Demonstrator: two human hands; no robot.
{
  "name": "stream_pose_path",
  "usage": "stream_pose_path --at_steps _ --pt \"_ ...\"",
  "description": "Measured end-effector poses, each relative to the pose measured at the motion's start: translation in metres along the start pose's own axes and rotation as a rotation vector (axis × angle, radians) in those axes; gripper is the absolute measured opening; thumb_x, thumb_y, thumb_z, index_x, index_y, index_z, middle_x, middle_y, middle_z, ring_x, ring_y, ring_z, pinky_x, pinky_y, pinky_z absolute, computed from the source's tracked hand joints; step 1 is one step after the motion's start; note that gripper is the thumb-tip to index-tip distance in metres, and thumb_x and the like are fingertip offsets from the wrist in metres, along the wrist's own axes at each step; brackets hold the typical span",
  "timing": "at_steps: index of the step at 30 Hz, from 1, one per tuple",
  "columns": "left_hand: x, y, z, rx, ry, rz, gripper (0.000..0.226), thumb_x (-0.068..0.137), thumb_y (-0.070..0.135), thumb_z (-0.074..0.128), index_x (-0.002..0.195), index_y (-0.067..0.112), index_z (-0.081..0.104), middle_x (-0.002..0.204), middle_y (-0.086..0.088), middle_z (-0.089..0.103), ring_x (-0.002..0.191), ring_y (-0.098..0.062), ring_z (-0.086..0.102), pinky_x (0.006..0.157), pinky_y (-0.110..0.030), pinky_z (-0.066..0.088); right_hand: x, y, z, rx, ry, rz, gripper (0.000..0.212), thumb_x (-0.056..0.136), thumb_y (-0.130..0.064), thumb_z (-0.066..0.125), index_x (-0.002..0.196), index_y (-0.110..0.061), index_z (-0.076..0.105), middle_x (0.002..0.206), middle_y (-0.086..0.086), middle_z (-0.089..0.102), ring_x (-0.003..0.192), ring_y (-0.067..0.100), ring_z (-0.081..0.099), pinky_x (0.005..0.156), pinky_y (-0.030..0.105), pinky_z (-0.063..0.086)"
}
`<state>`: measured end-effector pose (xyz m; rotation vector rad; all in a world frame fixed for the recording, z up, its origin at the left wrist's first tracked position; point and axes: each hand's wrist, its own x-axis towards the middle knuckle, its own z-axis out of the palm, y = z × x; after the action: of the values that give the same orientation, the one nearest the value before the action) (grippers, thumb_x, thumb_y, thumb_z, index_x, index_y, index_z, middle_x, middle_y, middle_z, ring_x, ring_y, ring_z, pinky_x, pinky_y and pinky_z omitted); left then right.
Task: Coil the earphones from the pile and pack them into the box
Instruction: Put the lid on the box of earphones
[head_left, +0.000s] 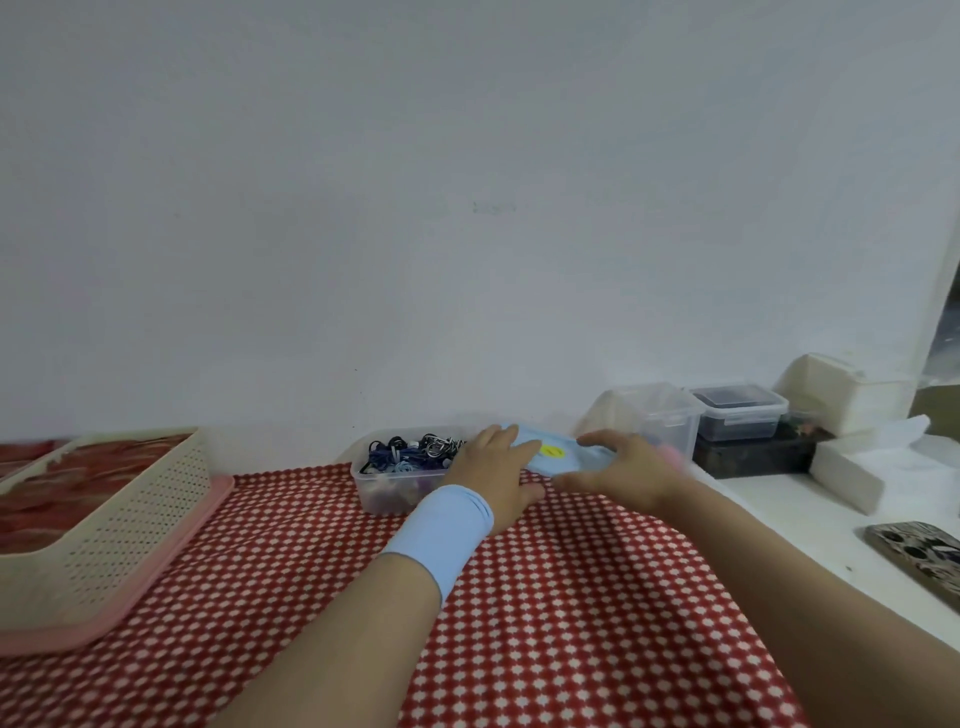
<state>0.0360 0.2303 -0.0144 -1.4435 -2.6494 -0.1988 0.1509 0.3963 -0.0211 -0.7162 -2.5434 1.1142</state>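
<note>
A clear plastic box (379, 493) stands at the far edge of the red checked cloth, by the wall. Several coiled earphones (410, 451) in blue, black and white lie inside it. A light blue lid (553, 453) with a yellow sticker lies tilted over the box's right end. My left hand (493, 473), with a light blue wristband, rests on the lid's left part with fingers stretched over it. My right hand (623, 467) holds the lid's right end, fingers curled over its far edge. No loose pile of earphones is in view.
A cream perforated basket (119, 514) on a pink tray (78, 631) sits at the left. Right of the box stand a clear tub (667, 421), a lidded tub with dark contents (740, 410) on a dark box, white boxes and a phone (919, 553).
</note>
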Motion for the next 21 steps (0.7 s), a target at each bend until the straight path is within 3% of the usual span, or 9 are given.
stream_pose_path --at_steps 3,6,10,14,17,21 --pt "-0.003 -0.013 -0.018 -0.061 0.115 -0.001 0.053 0.102 0.051 0.036 0.152 0.035 0.032 0.165 0.002 0.013 0.151 -0.02 0.003 0.122 -0.041 0.008 0.006 -0.017 0.0 0.046 0.032 -0.061 0.079 0.059 -0.065 0.085 0.128 -0.034 0.06 0.14 0.001 0.047 0.119 0.017 0.052 0.094 0.03 0.04" --pt "-0.012 -0.039 -0.031 -0.148 0.158 -0.082 0.05 0.102 0.046 0.041 0.15 0.033 0.037 0.165 0.003 0.012 0.151 -0.019 0.004 0.122 -0.039 0.009 0.017 -0.044 0.013 0.051 0.021 -0.134 0.072 0.063 -0.064 0.084 0.125 -0.036 0.06 0.143 0.001 0.043 0.127 0.018 0.048 0.098 0.029 0.038" --pt "-0.025 -0.089 -0.032 -0.13 0.13 -0.196 0.045 0.103 0.036 0.044 0.147 0.031 0.042 0.163 -0.004 0.019 0.15 -0.024 0.011 0.122 -0.035 0.01 0.033 -0.081 0.049 -0.006 -0.016 -0.225 0.071 0.069 -0.058 0.084 0.129 -0.029 0.06 0.147 0.001 0.042 0.133 0.018 0.044 0.103 0.029 0.036" --pt "-0.039 -0.126 -0.018 -0.146 0.085 -0.281 0.044 0.104 0.038 0.041 0.148 0.033 0.041 0.162 -0.008 0.021 0.15 -0.027 0.012 0.121 -0.035 0.01 0.047 -0.102 0.086 -0.057 -0.117 -0.241 0.066 0.074 -0.052 0.083 0.131 -0.029 0.059 0.148 -0.001 0.037 0.134 0.017 0.041 0.106 0.028 0.034" --pt "-0.044 -0.139 -0.009 -0.042 0.025 -0.297 0.046 0.104 0.045 0.034 0.15 0.04 0.035 0.163 -0.008 0.018 0.151 -0.03 0.009 0.121 -0.037 0.009 0.056 -0.105 0.102 -0.095 -0.145 -0.236 0.066 0.074 -0.052 0.083 0.131 -0.029 0.06 0.152 -0.002 0.035 0.137 0.016 0.039 0.109 0.027 0.032" --pt "-0.043 -0.15 0.002 -0.169 0.031 -0.271 0.048 0.101 0.046 0.042 0.148 0.039 0.038 0.163 -0.009 0.019 0.151 -0.026 0.01 0.121 -0.036 0.009 0.065 -0.101 0.11 -0.15 -0.165 -0.229 0.067 0.073 -0.053 0.083 0.133 -0.033 0.06 0.159 -0.001 0.026 0.145 0.019 0.03 0.12 0.032 0.023"
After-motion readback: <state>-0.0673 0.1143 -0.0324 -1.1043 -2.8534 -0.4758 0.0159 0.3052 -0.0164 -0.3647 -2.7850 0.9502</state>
